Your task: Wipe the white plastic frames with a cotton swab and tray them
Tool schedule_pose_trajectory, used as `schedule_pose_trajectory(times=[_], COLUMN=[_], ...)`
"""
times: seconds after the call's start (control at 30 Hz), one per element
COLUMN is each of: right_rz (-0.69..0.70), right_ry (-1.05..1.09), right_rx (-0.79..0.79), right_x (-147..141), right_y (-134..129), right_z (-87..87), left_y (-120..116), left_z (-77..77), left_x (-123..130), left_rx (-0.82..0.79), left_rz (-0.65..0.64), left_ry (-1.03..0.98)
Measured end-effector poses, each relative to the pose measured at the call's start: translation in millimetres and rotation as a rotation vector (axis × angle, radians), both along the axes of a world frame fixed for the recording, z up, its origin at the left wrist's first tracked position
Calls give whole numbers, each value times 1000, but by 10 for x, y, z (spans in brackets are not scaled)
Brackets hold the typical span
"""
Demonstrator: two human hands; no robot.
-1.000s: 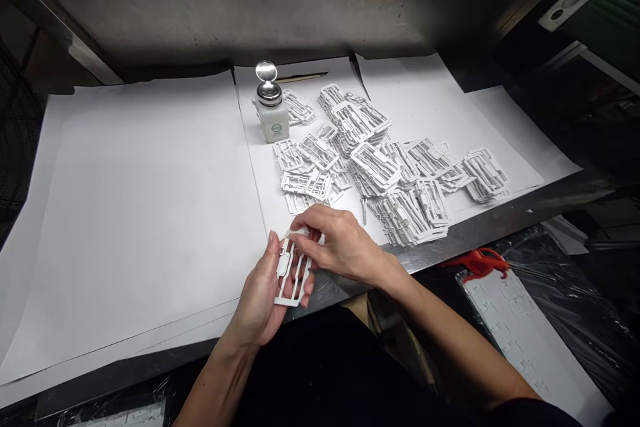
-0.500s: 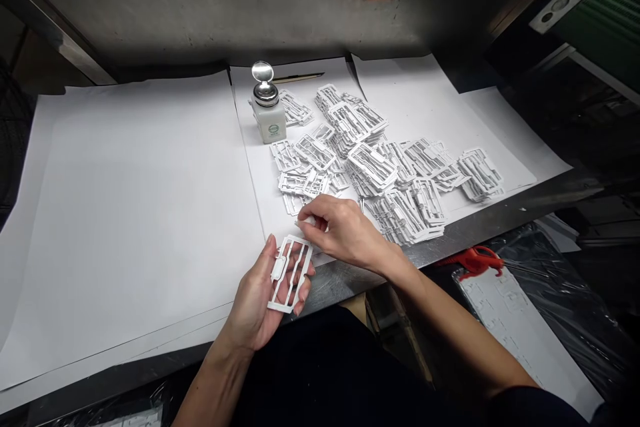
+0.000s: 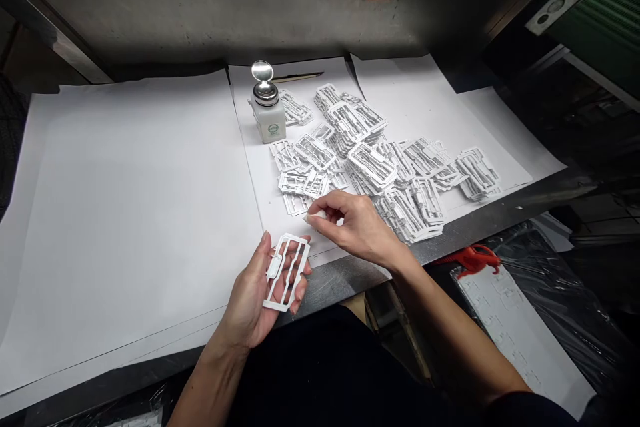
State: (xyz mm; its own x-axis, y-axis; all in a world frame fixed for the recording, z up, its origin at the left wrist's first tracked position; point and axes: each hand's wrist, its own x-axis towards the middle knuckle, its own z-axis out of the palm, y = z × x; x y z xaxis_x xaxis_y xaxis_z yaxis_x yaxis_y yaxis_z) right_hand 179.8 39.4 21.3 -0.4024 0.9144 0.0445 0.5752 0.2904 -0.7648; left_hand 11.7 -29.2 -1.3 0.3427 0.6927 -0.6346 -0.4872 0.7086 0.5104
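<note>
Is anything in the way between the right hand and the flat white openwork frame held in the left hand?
Nothing visible stands between the right hand and the flat white openwork frame in the left hand. Only white paper shows behind that gap.

The person's left hand (image 3: pixel 260 293) holds a white slotted plastic frame (image 3: pixel 287 272) over the bench edge. The right hand (image 3: pixel 353 223) pinches a small white piece (image 3: pixel 315 215) just beside overlapping piles of similar frames (image 3: pixel 373 167). A pump bottle (image 3: pixel 270 117) with its metal lid raised stands on the white paper (image 3: pixel 140 213), and a red-handled tool (image 3: pixel 475 260) lies at the right.
</note>
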Motion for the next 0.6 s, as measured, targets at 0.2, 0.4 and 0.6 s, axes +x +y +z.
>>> schedule_pose_trajectory(times=[0.2, 0.4, 0.6], right_rz=[88, -10, -101], right_ry=[78, -15, -192], right_rx=[7, 110, 342], right_x=[-86, -27, -248], right_y=[-121, 115, 977], right_z=[-47, 82, 341], left_y=[20, 10, 229], left_z=[-9, 1, 9], left_x=[8, -22, -191], left_rx=[-13, -2, 245], left_rz=[23, 103, 228], left_ry=[18, 84, 483])
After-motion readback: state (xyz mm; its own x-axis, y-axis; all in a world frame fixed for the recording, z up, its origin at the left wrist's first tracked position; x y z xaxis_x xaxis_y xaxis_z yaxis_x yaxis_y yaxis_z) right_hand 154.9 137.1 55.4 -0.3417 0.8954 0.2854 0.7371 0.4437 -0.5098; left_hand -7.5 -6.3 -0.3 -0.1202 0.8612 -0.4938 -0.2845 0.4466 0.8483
